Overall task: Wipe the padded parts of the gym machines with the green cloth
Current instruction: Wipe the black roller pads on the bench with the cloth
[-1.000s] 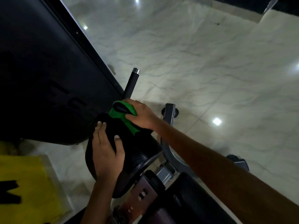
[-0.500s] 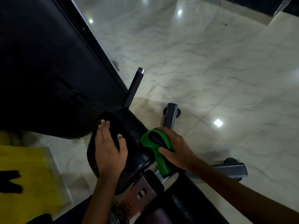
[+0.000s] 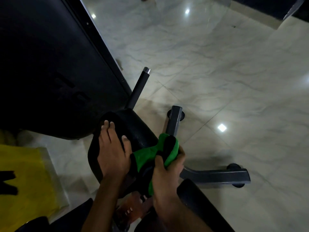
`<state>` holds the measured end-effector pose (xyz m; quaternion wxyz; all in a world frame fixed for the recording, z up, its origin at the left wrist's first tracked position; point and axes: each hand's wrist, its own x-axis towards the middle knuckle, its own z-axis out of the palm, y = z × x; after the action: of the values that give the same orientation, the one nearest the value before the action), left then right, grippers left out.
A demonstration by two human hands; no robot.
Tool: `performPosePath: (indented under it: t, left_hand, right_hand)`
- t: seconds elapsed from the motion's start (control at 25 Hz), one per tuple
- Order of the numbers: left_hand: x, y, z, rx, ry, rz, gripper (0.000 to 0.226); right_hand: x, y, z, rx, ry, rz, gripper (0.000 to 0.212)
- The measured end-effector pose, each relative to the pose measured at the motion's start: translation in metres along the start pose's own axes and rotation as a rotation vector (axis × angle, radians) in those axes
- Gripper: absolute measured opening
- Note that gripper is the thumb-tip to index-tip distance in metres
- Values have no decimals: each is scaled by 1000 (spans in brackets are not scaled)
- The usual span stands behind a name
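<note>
A black padded roller (image 3: 133, 129) of a gym machine lies across the middle of the head view. My left hand (image 3: 112, 153) rests flat on its top, fingers straight and pointing away from me. My right hand (image 3: 167, 173) grips the green cloth (image 3: 150, 153), which has black patches, at the pad's near right end. The cloth drapes down over that end. A second black pad (image 3: 197, 201) shows at the bottom right, partly hidden by my right forearm.
A black bar with a chrome tip (image 3: 139, 87) sticks up behind the pad. Grey metal frame legs (image 3: 215, 176) (image 3: 174, 121) spread over the pale marble floor (image 3: 217, 72). A large dark machine body (image 3: 46, 64) fills the left. A yellow sheet (image 3: 25, 181) lies at the lower left.
My right hand has drawn the green cloth along the pad from its far end to its near right end and down over it. My left hand has stayed on the pad.
</note>
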<state>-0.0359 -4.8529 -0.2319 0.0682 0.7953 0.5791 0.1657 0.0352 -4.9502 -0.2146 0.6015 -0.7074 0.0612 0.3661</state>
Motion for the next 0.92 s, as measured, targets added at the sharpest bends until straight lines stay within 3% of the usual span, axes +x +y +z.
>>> performPosePath:
  t: [0.16, 0.24, 0.32, 0.44, 0.56, 0.72, 0.84, 0.92]
  left_hand:
    - [-1, 0, -1, 19, -4, 9, 60]
    - [-2, 0, 0, 20, -15, 7, 61]
    - [-3, -1, 1, -3, -16, 6, 63]
    - [-2, -1, 2, -21, -16, 3, 64]
    - [-1, -2, 3, -12, -6, 6, 62]
    - [1, -3, 4, -31, -8, 4, 59]
    - [1, -3, 3, -27, -12, 8, 59]
    - [2, -3, 3, -16, -25, 10, 60]
  right_hand:
    - [37, 13, 8, -81, 98, 46, 46]
    - [62, 13, 3, -111, 46, 166, 25]
    - [86, 2, -5, -23, -148, 331, 5]
    - [113, -14, -14, -44, -460, 454, 20]
    - [127, -28, 3, -217, -659, 351, 21]
    - [144, -58, 63, -388, -673, 63, 6]
    - [150, -72, 98, -541, -698, -47, 36]
    - [155, -77, 110, -630, -710, -125, 41]
